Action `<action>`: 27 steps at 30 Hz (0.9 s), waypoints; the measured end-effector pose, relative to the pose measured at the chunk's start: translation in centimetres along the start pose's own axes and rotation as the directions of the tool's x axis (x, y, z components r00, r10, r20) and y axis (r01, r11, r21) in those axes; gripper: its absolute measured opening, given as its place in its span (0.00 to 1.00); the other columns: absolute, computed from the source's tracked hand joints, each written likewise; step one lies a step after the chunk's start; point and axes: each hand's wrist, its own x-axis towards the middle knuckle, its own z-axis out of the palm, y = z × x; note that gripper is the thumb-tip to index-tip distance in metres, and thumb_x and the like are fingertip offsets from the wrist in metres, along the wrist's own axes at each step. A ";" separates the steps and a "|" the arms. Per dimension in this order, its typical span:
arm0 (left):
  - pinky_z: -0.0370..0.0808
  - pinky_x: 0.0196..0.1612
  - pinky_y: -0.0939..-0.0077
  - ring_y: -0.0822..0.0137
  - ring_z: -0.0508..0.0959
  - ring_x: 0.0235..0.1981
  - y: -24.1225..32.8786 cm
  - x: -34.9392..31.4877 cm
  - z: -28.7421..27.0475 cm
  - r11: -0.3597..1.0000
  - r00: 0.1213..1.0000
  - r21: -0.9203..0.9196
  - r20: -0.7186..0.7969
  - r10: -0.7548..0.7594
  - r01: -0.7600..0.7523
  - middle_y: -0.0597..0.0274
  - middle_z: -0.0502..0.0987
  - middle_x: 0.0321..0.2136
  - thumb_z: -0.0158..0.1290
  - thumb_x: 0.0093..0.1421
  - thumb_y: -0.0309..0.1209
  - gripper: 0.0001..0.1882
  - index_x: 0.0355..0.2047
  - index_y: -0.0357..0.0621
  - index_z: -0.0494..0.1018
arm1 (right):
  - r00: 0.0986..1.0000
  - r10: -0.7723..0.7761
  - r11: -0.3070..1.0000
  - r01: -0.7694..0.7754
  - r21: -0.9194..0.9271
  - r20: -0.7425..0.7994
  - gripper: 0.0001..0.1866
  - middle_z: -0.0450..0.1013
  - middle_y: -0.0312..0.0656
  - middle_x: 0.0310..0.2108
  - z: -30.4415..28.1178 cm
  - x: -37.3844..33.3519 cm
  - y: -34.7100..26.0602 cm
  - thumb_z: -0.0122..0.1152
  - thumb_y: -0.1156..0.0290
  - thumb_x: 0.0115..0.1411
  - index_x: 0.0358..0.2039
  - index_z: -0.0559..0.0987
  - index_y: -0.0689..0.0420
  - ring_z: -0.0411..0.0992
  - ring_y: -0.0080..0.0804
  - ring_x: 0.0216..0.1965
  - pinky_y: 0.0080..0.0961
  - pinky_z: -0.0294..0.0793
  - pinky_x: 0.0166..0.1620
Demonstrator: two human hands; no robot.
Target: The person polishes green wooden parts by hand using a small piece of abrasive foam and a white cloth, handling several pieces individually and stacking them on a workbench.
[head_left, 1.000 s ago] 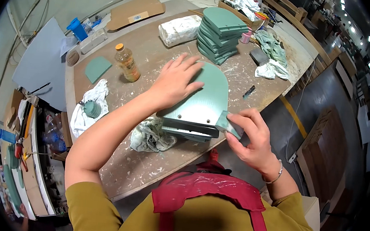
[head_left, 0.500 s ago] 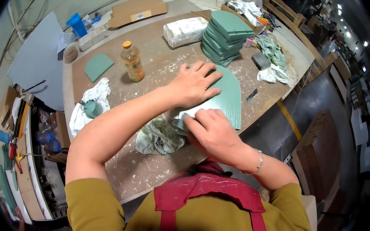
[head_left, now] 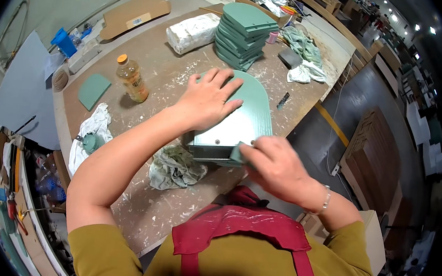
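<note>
The right hand's fingers (head_left: 259, 156) are blurred and hide part of the green block (head_left: 237, 153).

This is a workshop — a paint-spattered workbench (head_left: 149, 205), stacked green panels (head_left: 242, 41) and a stained rag (head_left: 176, 169) show it — with a yellow-lined grey floor (head_left: 312, 141) and ceiling lights (head_left: 433, 30) beyond.

Brown table (head_left: 165, 80) (white-flecked) — on it: bottle (head_left: 133, 81), crumpled rag (head_left: 176, 169), green panels (head_left: 247, 111).

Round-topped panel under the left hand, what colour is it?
Green: the panel shows best in the head view.
</note>
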 end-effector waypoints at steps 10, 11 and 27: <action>0.56 0.62 0.50 0.54 0.58 0.65 0.5 0.2 -1.2 0.999 0.998 0.038 0.064 0.007 -0.010 0.55 0.60 0.62 0.41 0.68 0.50 0.28 0.64 0.51 0.61 | 0.853 0.522 0.827 -0.499 0.260 -0.023 0.16 0.69 0.44 0.34 -6.8 -6.7 2.4 0.67 0.76 0.52 0.42 0.78 0.62 0.71 0.40 0.36 0.30 0.71 0.40; 0.57 0.62 0.50 0.53 0.59 0.64 0.5 0.0 -1.4 0.997 0.999 0.074 0.044 0.023 -0.026 0.54 0.62 0.62 0.43 0.68 0.49 0.28 0.63 0.50 0.61 | 0.849 0.527 0.818 -0.492 0.297 -0.046 0.16 0.69 0.44 0.34 -6.6 -6.6 2.7 0.66 0.75 0.53 0.43 0.77 0.62 0.71 0.40 0.36 0.29 0.71 0.41; 0.53 0.68 0.54 0.44 0.56 0.68 -1.6 -19.7 6.4 0.746 0.813 -0.384 0.022 -0.581 0.544 0.42 0.58 0.66 0.57 0.59 0.39 0.35 0.65 0.41 0.61 | 0.915 0.384 0.510 -0.098 0.854 -0.124 0.17 0.73 0.39 0.41 -3.4 -2.6 3.7 0.62 0.70 0.61 0.50 0.77 0.62 0.71 0.28 0.45 0.25 0.69 0.51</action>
